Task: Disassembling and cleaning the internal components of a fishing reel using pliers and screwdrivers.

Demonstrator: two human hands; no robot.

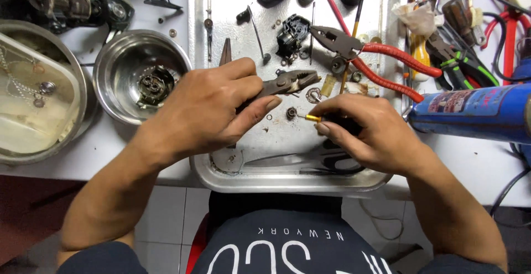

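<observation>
Left hand (213, 108) grips dark pliers (287, 82); right hand (368, 133) pinches a small screwdriver (310, 118) against a tiny gear (291, 113).

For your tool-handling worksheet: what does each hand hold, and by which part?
The left hand grips dark pliers by the handles. The right hand pinches a small yellow-tipped tool by its shaft, near a small gear.
</observation>
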